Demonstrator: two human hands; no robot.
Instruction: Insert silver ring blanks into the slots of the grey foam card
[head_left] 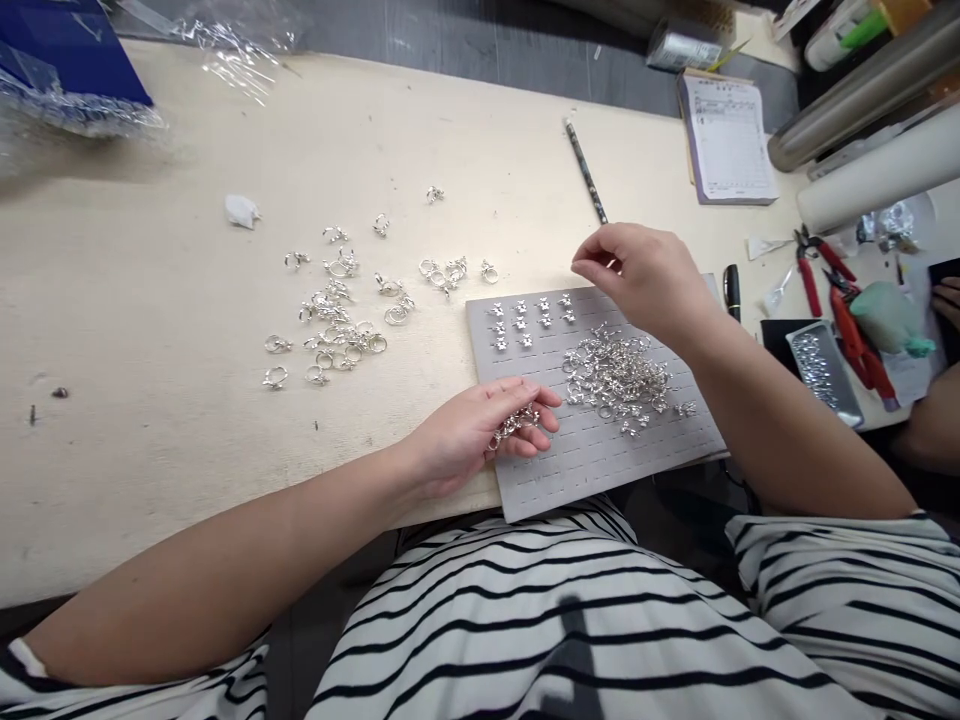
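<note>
Rings (516, 424) are lying in the half-curled left hand (472, 425), probably against spilling; the right hand (641, 275) is pinching, contents unclear.

1. This looks like a small jewellery workshop, set up around a pale wooden worktable (150, 300).
2. Silver-coloured rings are there in quantity: a loose scatter (345, 335) on the wood and a dense heap (626, 375) on a grey slotted ring board (536, 485), where others stand in short rows.
3. Hand tools lie at the right: red-handled pliers (855, 340) beside a shallow tray (847, 408) of small shiny metal pieces.
4. A printed form pad (731, 140) and a patterned pencil (585, 170) suggest record-keeping.
5. Clear plastic packaging (232, 40) lies along the far edge.
6. Another person's arm (930, 435) shows at the right edge.
</note>
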